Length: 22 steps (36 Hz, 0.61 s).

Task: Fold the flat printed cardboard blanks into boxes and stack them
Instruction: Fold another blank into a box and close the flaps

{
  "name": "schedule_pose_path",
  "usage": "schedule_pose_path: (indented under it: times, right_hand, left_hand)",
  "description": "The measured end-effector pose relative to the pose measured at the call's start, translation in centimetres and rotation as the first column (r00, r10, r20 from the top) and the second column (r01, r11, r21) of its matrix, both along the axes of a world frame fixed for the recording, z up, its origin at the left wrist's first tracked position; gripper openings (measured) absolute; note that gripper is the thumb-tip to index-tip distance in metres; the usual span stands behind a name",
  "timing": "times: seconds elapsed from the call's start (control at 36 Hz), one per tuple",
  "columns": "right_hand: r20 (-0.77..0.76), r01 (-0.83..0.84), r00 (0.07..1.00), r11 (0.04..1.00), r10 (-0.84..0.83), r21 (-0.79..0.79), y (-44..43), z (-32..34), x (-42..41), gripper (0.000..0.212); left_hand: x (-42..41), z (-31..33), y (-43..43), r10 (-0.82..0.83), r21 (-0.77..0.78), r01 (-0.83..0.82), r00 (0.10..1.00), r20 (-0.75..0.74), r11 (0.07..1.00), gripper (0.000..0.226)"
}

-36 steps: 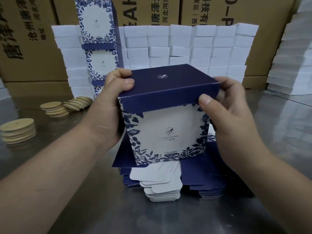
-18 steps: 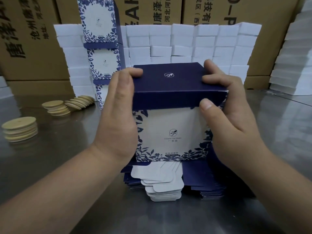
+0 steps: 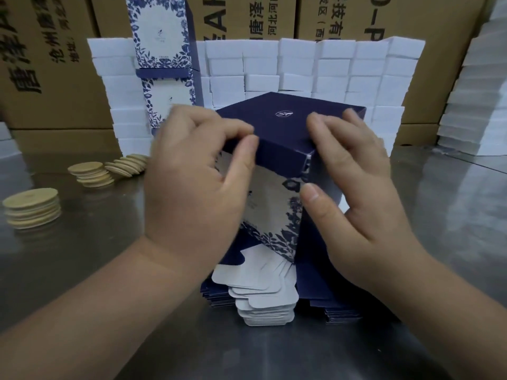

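several brown cartons point(image 3: 55, 64) span the frame's top; finished stack point(image 3: 162, 50) upper left; box point(image 3: 285, 124) at centre, above the flat blanks point(image 3: 263, 305). left hand point(image 3: 197, 171) pinches the lid's front edge, right hand point(image 3: 354, 171) curls over its top. risk: uneven pressure could crease or skew the lid. legible on cartons: 河北, 科技有; box print too small

A shiny metal table point(image 3: 82, 256) fills the lower frame. At far left sits a stack of round tan discs point(image 3: 31, 208); a second disc stack point(image 3: 92, 174) lies further back, with a toppled row of discs point(image 3: 127, 164) just beside it. A wall of white blocks point(image 3: 315, 64) crosses the centre, before brown printed cartons point(image 3: 55, 64). More white layers point(image 3: 472, 105) rise at right.
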State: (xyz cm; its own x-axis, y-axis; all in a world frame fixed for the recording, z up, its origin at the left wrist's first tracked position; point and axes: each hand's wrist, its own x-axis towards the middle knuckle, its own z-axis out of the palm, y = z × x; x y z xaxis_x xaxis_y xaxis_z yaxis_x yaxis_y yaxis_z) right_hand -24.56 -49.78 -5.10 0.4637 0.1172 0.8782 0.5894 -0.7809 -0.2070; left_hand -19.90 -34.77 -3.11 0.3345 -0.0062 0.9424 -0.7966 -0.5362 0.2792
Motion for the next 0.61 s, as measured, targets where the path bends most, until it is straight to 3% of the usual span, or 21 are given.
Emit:
schedule_pose_path:
  times: [0.17,0.31,0.39,0.53,0.61]
  right_hand:
    - [-0.034,-0.028,0.999,0.999,0.027,-0.039,0.2,-0.3,-0.1,0.057]
    - [0.016,-0.015,1.0,1.0,0.015,-0.012,-0.4,-0.1,0.0,0.057]
    - [0.086,0.008,0.996,0.99,-0.02,0.143,-1.3,0.2,0.2,0.054]
    - [0.006,-0.038,0.999,0.867,0.041,0.496,-3.1,1.1,0.5,0.039]
    - [-0.015,-0.069,0.996,0.847,0.09,0.527,-3.4,0.9,0.8,0.036]
  left_hand:
    - [-1.2,-0.1,-0.4,-0.059,0.134,0.067,0.996,-0.065,0.989,0.048]
    - [-1.2,0.0,-0.6,0.008,0.179,0.0,0.999,-0.044,0.984,0.044]
    - [-1.1,-0.1,-0.4,-0.028,0.167,0.032,0.999,-0.025,0.985,0.039]
    - [-0.4,-0.4,0.0,-0.132,0.084,0.136,0.99,-0.05,0.987,0.036]
    - [0.2,-0.5,0.1,-0.199,0.002,0.199,0.977,-0.078,0.98,0.025]
